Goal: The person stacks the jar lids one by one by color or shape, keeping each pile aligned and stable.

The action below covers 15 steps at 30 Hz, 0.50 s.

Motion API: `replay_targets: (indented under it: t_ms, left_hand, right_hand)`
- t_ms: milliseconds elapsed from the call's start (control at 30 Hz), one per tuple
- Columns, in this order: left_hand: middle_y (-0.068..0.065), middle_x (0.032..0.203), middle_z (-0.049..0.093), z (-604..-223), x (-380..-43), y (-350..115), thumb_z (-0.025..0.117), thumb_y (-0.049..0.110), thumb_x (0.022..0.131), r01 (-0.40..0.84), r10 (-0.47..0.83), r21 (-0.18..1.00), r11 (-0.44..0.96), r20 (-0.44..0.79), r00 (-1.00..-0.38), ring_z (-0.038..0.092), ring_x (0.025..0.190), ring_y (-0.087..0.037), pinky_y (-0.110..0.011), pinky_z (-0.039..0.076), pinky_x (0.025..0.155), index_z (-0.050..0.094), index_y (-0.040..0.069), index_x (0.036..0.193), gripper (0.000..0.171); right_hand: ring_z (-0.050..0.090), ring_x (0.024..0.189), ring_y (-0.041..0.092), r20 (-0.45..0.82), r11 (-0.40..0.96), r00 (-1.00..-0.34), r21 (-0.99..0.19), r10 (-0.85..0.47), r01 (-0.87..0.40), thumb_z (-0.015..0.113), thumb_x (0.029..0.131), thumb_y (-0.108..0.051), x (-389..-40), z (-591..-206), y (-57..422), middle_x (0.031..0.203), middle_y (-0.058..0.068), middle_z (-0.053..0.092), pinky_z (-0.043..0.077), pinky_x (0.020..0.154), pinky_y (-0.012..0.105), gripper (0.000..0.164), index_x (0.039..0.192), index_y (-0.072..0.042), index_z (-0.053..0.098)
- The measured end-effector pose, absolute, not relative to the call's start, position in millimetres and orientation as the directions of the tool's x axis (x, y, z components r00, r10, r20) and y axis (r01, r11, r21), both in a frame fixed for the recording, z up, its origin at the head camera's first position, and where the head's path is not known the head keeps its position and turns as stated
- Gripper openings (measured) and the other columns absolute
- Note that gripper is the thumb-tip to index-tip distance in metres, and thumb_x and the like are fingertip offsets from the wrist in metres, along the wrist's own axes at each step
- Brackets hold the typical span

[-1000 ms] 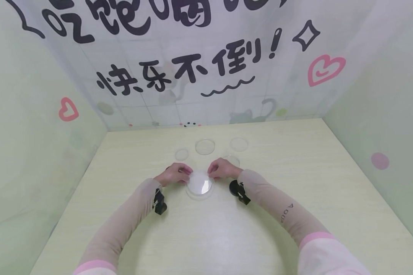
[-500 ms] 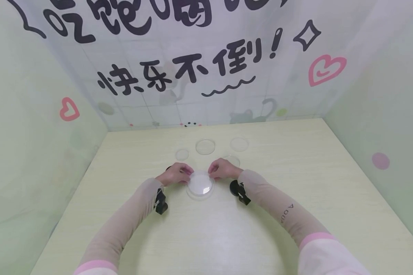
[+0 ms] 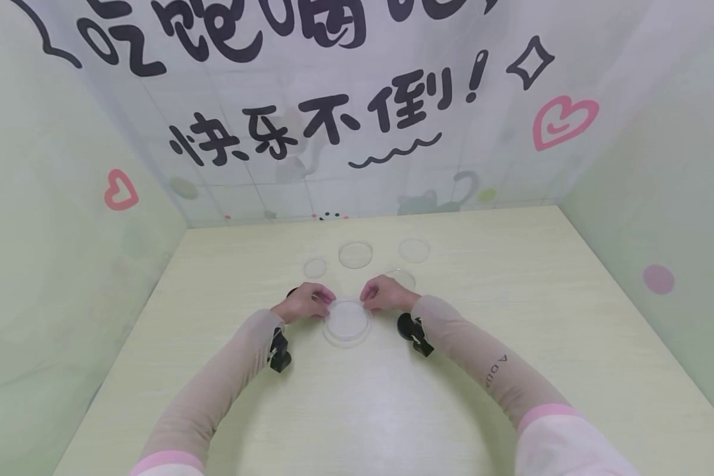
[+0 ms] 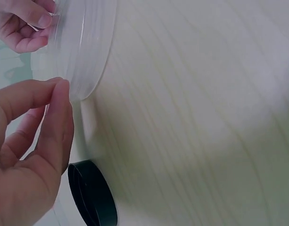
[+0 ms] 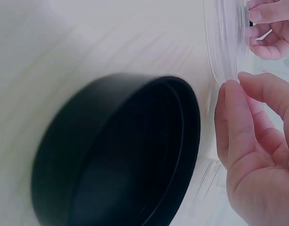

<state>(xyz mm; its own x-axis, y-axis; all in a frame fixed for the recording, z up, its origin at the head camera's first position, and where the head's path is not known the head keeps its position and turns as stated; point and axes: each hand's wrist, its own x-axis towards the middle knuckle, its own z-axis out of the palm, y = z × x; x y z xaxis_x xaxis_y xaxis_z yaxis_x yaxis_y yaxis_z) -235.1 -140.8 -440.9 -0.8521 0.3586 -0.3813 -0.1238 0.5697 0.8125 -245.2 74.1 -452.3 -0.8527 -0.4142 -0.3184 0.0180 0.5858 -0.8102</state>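
- Dish stack (image 3: pixel 348 322) sits well in from the worktop's (image 3: pixel 357 410) far edge.
- Left hand (image 3: pixel 305 301) and right hand (image 3: pixel 388 294) pinch its sides.
- Likely light, stiff, slippery, brittle; best held gently from opposite sides.

The left wrist view's top edge crops the clear dish (image 4: pixel 87 47).

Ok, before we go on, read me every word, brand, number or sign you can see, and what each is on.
"快乐不倒!" – printed on the back wall.
"吃饱喝" – same wall, above, cropped by the head view's top edge; the following character is too cut off to read.
"AQUA", probably – right sleeve; small, last letter partly hidden.
Clear dishes: no readable text.
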Motion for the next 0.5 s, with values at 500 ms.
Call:
replay_targets:
  t_ms: [500]
  left_hand:
    - [-0.014,0.094,0.059,-439.9,-238.7,-145.0,0.064,-0.005,0.075,-0.013,0.396,0.801,0.598,-0.310,-0.864,0.057,0.083,-0.020,-0.027,0.049,0.072,0.057,-0.006,0.103,0.028]
  right_hand:
    - [0.056,0.064,0.013,-0.320,0.583,-0.851,-0.812,-0.416,0.021,0.065,0.076,0.000,-245.8,-453.3,74.0,0.076,0.005,0.059,0.049,0.060,0.022,0.012,0.087,-0.001,0.062]
